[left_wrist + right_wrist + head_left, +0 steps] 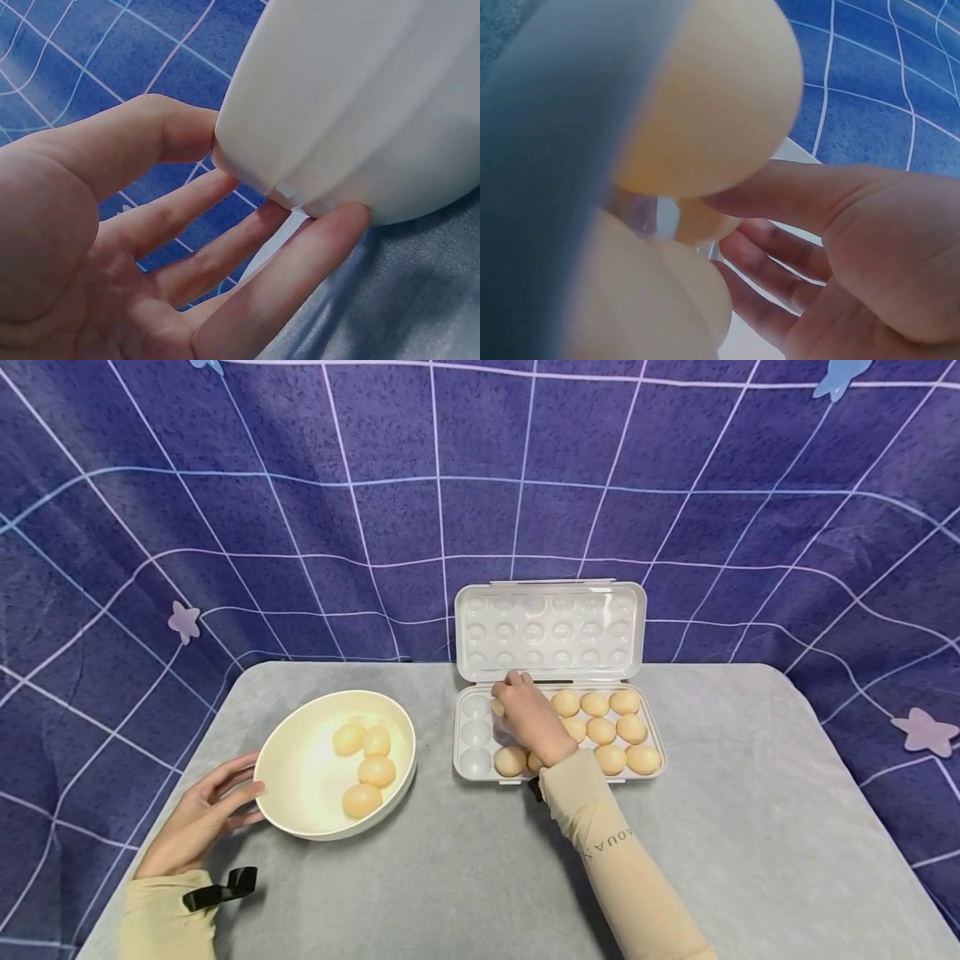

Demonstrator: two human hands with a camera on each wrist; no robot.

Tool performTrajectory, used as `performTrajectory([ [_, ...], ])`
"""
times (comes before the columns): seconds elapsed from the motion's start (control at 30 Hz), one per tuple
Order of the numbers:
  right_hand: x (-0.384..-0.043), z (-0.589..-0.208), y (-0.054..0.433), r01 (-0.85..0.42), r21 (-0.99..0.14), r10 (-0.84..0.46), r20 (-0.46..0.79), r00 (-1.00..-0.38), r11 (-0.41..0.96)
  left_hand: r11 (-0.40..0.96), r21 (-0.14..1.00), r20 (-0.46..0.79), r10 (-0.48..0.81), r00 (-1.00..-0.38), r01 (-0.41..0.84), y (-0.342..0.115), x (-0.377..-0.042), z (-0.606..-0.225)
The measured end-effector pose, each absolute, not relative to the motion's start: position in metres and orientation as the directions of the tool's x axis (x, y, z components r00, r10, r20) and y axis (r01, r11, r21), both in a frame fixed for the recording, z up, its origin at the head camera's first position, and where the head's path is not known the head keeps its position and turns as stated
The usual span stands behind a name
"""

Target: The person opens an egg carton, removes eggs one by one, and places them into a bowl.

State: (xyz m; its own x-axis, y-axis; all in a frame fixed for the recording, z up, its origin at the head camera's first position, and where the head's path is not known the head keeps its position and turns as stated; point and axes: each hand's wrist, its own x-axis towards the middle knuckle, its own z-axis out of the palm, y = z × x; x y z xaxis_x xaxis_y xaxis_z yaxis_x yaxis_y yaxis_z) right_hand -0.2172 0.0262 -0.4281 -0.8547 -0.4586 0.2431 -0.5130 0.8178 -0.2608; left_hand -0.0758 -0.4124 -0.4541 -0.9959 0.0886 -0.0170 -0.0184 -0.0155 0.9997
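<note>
A cream bowl (296, 768) stands on the left with several light-brown eggs (377, 772) inside. My left hand (206, 814) touches its outer left side; in the left wrist view the fingertips and thumb rest against the bowl's wall (337, 90), fingers fairly straight. A white egg carton (459, 760) lies with its lid (551, 635) raised at the back, and eggs (600, 731) fill much of it. My right hand (528, 714) reaches over the carton and pinches an egg (498, 707) at the back row, second column. The hand and forearm hide some of the cups.
Bare cups (476, 735) show down the carton's left column. Bowl and carton stand apart on a grey tabletop (420, 877). A blue curtain (375, 510) with a grid pattern hangs right behind the table.
</note>
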Motion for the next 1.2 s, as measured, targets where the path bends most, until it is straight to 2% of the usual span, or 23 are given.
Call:
performTrajectory([
  [0.27, -0.215, -0.430, 0.027, -0.492, -0.297, -0.447, 0.209, -0.870, 0.818, -0.017, 1.000, -0.020, 0.092, -0.996, -0.021, -0.412, -0.075, -0.453],
  [0.7, -0.216, -0.434, 0.028, -0.542, -0.256, -0.467, 0.300, -0.831, 0.800, -0.024, 1.000, -0.016, 0.091, -0.996, -0.018, -0.412, -0.075, -0.455],
  [0.97, -0.213, -0.426, 0.028, -0.517, -0.312, -0.431, 0.306, -0.849, 0.797, -0.035, 0.999, -0.008, 0.103, -0.995, -0.011, -0.411, -0.075, -0.454],
  [1.2, -0.212, -0.413, 0.023, -0.553, -0.333, -0.454, 0.333, -0.827, 0.764, -0.018, 1.000, -0.010, 0.090, -0.996, -0.012, -0.412, -0.075, -0.454],
])
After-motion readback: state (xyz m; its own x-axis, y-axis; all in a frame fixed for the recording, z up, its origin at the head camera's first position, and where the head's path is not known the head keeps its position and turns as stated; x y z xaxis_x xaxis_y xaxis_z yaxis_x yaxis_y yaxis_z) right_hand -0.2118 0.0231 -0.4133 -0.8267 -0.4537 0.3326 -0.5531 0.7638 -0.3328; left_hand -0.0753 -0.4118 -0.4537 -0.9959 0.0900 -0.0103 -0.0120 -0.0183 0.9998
